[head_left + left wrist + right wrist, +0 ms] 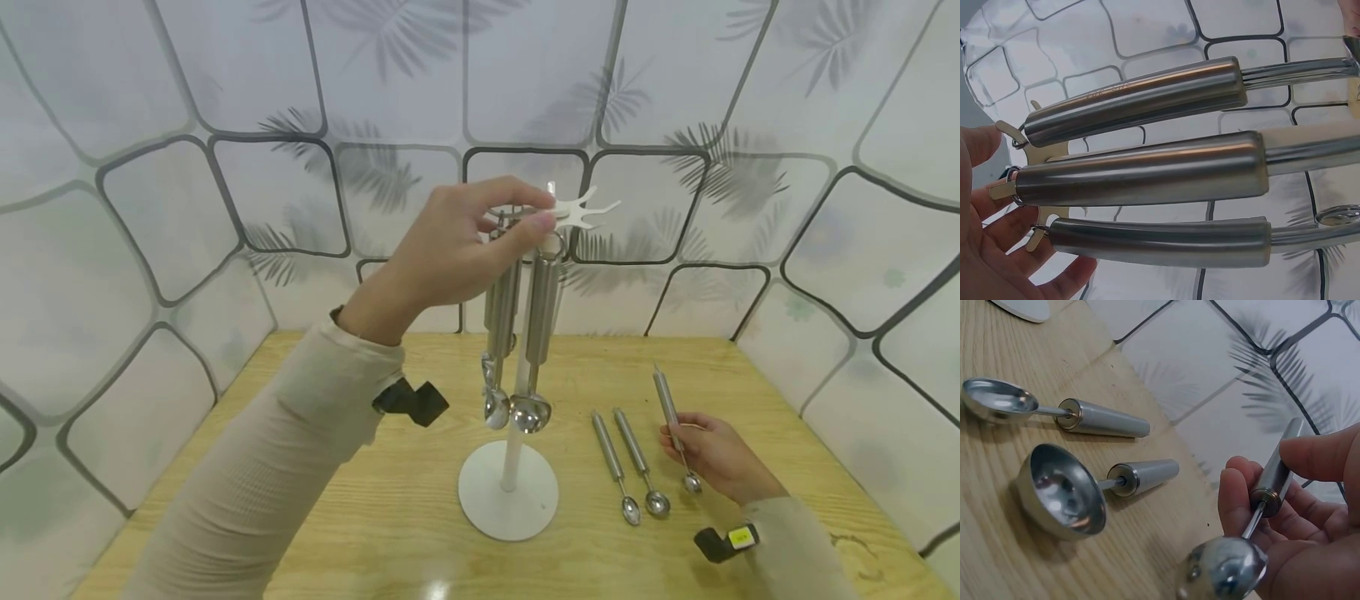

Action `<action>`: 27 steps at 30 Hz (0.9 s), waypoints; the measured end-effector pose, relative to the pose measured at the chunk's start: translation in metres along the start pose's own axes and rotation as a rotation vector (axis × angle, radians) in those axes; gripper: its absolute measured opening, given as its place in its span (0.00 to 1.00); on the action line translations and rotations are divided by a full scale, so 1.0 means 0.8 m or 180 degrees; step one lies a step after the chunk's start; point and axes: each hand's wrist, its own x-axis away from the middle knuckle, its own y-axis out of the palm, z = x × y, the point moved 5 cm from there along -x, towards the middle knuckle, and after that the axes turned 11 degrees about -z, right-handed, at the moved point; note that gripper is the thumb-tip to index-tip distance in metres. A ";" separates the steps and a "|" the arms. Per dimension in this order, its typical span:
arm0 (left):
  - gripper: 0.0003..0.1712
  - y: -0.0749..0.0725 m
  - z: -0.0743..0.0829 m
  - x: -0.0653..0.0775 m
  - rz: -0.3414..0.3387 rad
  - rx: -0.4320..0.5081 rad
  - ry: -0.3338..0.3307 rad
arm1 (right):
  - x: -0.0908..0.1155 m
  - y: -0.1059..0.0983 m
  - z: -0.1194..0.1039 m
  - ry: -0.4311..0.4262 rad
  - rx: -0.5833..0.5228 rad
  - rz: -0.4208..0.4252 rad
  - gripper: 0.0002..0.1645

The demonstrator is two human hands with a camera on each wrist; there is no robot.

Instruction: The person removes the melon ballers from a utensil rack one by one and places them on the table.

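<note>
My left hand (468, 242) pinches the white hook rack (581, 213) on top of a stand, thumb and fingers at its hooks. Several metal scoops (542, 312) hang there, handles up and bowls down. The left wrist view shows three steel handles (1141, 169) hung by rings near the fingers. At the right side of the table, my right hand (716, 457) holds a metal scoop (666, 398) by its handle between thumb and fingers. The round bowl (1225, 565) of this scoop points toward me, with the handle's far end up.
Between the stand's round white base (487, 508) and my right hand, a spoon with an oval bowl (630, 510) and a round-bowled scoop (657, 503) lie on the wooden table (375, 533). Patterned cloth walls (397, 92) enclose the back and sides.
</note>
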 end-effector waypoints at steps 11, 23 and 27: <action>0.16 0.000 0.000 0.001 0.0028 0.0016 0.0014 | 0.008 -0.017 0.020 0.0337 0.0661 0.0171 0.36; 0.15 0.002 0.002 0.001 0.0027 0.0054 0.0015 | 0.014 -0.021 0.027 0.0384 0.0555 0.0160 0.30; 0.16 0.002 0.002 0.002 0.0028 0.0069 0.0000 | 0.011 -0.024 0.029 0.0492 0.0813 0.0250 0.33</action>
